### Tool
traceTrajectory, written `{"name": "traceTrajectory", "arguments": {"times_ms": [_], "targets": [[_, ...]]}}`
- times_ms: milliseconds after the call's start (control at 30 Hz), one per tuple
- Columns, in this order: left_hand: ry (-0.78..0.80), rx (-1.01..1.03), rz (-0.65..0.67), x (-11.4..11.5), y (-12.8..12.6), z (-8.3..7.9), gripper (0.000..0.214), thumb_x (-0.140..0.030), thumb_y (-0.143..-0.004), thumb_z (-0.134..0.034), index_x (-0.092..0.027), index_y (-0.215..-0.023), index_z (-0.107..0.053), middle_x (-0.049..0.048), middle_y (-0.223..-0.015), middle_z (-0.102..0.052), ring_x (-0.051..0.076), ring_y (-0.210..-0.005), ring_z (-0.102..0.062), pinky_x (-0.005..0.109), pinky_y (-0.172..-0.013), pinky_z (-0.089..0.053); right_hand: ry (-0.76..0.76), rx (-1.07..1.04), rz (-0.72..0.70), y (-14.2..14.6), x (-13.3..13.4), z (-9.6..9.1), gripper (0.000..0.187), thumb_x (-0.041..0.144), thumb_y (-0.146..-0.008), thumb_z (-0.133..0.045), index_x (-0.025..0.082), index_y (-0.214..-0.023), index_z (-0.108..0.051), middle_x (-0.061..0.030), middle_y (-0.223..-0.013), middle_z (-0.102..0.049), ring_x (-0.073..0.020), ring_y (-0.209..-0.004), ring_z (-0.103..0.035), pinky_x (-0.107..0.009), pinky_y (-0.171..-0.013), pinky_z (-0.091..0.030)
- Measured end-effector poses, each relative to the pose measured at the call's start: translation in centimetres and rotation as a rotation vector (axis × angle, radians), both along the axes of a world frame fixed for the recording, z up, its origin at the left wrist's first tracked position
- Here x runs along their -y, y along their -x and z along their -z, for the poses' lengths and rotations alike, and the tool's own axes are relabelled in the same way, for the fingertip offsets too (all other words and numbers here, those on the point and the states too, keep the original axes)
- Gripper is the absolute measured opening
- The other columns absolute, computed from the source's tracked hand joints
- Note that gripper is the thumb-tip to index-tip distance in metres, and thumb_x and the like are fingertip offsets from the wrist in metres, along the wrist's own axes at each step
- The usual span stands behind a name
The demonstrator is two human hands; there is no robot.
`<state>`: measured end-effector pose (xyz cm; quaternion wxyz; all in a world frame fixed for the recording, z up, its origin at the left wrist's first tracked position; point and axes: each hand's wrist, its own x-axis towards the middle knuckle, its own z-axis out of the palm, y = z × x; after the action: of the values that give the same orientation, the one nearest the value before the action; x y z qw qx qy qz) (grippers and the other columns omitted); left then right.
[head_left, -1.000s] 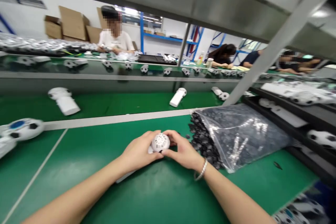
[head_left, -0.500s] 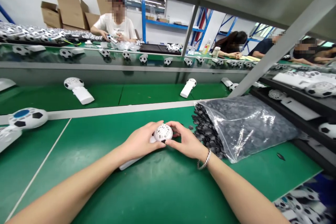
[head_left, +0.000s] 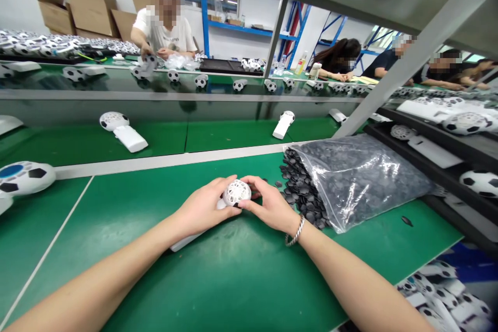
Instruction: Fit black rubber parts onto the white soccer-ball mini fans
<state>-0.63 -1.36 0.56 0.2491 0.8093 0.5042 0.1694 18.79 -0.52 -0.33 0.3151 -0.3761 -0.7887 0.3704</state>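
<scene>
Watching from beside the long green-topped assembly line (head_left: 241, 280), one sees a clear plastic bag (head_left: 361, 181) spilling small, flat black pieces at near right. At centre, the left hand (head_left: 204, 205) and right hand (head_left: 268, 205) come together, clamped on a white plastic lattice ball (head_left: 237, 193), its openwork shell joined to a white handle (head_left: 187, 241) slanting low over the smooth green surface. A twisted silver bangle (head_left: 294, 232) circles the right wrist.

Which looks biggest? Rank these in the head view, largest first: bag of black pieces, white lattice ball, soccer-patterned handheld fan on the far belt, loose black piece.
1. Bag of black pieces
2. Soccer-patterned handheld fan and white lattice ball: too close to rank, since the ball sits nearer the camera.
3. Loose black piece
</scene>
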Motion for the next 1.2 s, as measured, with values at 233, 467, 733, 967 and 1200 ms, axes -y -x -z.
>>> {"name": "traceTrajectory", "arguments": {"times_ms": [233,467,733,967,1200], "targets": [[-0.037,0.017,-0.013,0.3,-0.5,-0.2,0.058,-0.045,-0.075,-0.055,-0.022,-0.126,-0.038,0.0053,-0.126,-0.046,0.023,-0.110,-0.047,0.035,-0.092,-0.039,-0.059,0.045,-0.022,-0.1,0.2,-0.5,0.038,0.027,-0.081,-0.054,0.021,-0.116,-0.042,-0.0066,-0.112,-0.052,-0.0180,-0.100,-0.050,-0.033,-0.083,-0.045],[-0.043,0.022,-0.027,0.2,-0.5,0.0,0.058,-0.044,-0.073,-0.057,-0.023,-0.125,-0.039,0.0043,-0.123,-0.048,0.022,-0.108,-0.048,0.034,-0.091,-0.040,-0.032,-0.016,-0.046,-0.4,-0.1,-0.3,0.039,0.024,-0.078,-0.057,0.020,-0.114,-0.044,-0.0048,-0.110,-0.053,-0.0155,-0.098,-0.052,-0.028,-0.080,-0.048],[-0.046,-0.010,-0.024,0.2,-0.6,-0.2,0.053,-0.043,-0.076,-0.052,-0.022,-0.124,-0.039,0.0057,-0.123,-0.048,0.024,-0.105,-0.051,0.036,-0.090,-0.040,-0.061,0.006,-0.012,0.0,0.0,-0.1,0.041,0.023,-0.078,-0.057,0.020,-0.116,-0.043,-0.0055,-0.112,-0.054,-0.0163,-0.100,-0.052,-0.030,-0.083,-0.046],[-0.041,-0.106,0.005,-0.4,0.2,-0.6,0.059,-0.033,-0.068,-0.057,-0.024,-0.122,-0.035,0.0056,-0.124,-0.048,0.026,-0.105,-0.051,0.035,-0.085,-0.043,-0.139,0.505,0.300,-4.2,-2.7,-1.1,0.014,0.028,-0.079,-0.058,0.018,-0.089,-0.060,-0.0030,-0.089,-0.058,-0.0127,-0.078,-0.057,-0.024,-0.072,-0.045],[-0.224,-0.182,0.095,-0.8,0.8,-1.0,0.056,-0.007,-0.070,-0.039,-0.028,-0.121,-0.044,0.0034,-0.117,-0.050,0.023,-0.103,-0.047,0.038,-0.087,-0.038,-0.161,0.868,0.427,-6.1,-3.8,-1.0,0.008,0.022,-0.076,-0.060,0.019,-0.083,-0.062,-0.0048,-0.084,-0.061,-0.0164,-0.075,-0.059,-0.025,-0.065,-0.042]]}}
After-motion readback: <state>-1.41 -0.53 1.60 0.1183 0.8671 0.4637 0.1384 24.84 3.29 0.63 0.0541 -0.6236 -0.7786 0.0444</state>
